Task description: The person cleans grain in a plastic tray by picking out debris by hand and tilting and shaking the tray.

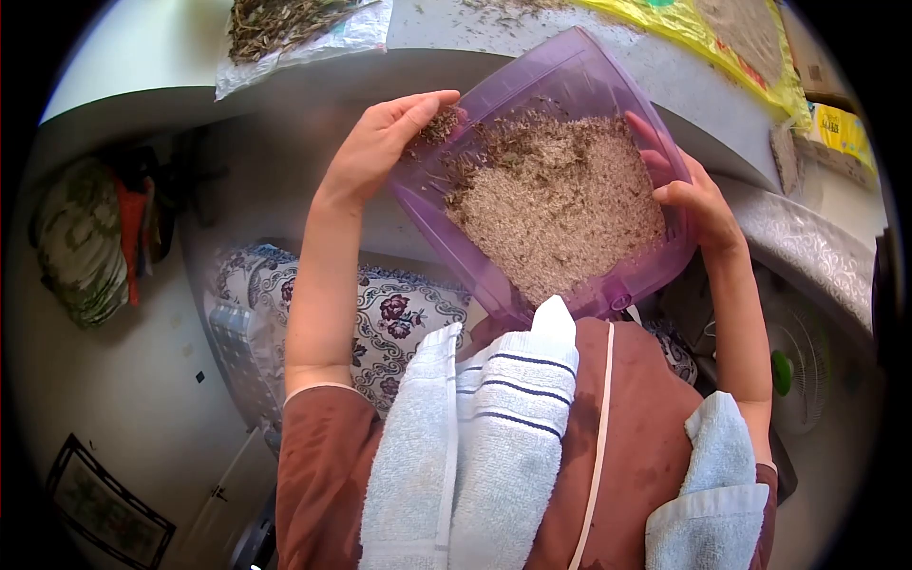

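A purple translucent plastic bin (432,217) is held tilted in front of my chest. Pale grain-like material (560,209) fills much of it, with darker chaff along the upper left part. At the bin's left corner, my left hand (385,142) has its fingers closed on a small clump of dark chaff (440,125). My right hand (692,195) grips the bin's right side, thumb on the near face and fingers seen through the plastic.
Beyond the bin runs a light counter (427,28) with scattered bits. On it lie a white sheet (366,33) of dry plant pieces and a yellow bag (665,24) with pale material. A fan (798,366) stands low right; a patterned cloth (408,318) lies below.
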Demonstrator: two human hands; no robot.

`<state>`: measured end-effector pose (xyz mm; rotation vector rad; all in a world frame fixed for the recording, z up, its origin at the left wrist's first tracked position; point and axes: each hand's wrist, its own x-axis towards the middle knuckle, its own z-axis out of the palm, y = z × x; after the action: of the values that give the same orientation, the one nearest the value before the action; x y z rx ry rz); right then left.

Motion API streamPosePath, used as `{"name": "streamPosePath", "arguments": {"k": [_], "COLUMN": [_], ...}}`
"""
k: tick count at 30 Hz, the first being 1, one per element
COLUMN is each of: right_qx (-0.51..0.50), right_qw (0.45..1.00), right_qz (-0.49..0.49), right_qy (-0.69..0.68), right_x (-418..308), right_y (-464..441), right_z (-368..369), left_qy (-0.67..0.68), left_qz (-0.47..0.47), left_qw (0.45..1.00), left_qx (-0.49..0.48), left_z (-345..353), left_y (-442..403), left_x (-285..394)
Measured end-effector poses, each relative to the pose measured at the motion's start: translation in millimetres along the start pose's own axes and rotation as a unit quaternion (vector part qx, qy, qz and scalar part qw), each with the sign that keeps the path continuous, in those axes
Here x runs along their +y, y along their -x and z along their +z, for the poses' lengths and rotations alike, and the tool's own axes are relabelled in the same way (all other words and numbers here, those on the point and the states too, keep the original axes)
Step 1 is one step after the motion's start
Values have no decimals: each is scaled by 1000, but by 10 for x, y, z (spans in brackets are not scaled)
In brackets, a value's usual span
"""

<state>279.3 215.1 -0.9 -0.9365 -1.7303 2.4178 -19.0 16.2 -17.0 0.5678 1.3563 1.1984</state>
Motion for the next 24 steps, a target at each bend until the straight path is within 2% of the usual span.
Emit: {"name": "streamPosePath", "arguments": {"k": [3, 8, 12, 15, 19, 20, 23, 24], "right_qx": [-10, -6, -11, -10, -5, -7, -16, -17], "right_qw": [1000, 999, 1000, 1000, 1000, 1000, 998, 999], "right_qz": [-9, 16, 5, 2, 2, 5, 4, -1], "right_qy": [-2, -45, -18, -11, -20, -27, -55, -41], "right_x": [37, 0, 27, 46, 18, 6, 3, 23], "right_y": [-24, -15, -26, -33, -30, -27, -32, -37], "right_z": [-15, 46, -3, -28, 2, 22, 62, 33], "left_qy": [6, -218, -72, -111, -193, -185, -116, -92], "left_qz": [-37, 59, -63, -83, -47, -36, -119, -102], "left_qw": [999, 973, 995, 985, 979, 982, 986, 990], "left_qx": [22, 55, 36, 102, 38, 5, 16, 40], "left_z": [-104, 83, -91, -156, -247, -246, -276, -300], "left_y": [32, 97, 15, 76, 291, 311, 270, 237], "left_x": [62, -3, 23, 6, 3, -24, -13, -47]}}
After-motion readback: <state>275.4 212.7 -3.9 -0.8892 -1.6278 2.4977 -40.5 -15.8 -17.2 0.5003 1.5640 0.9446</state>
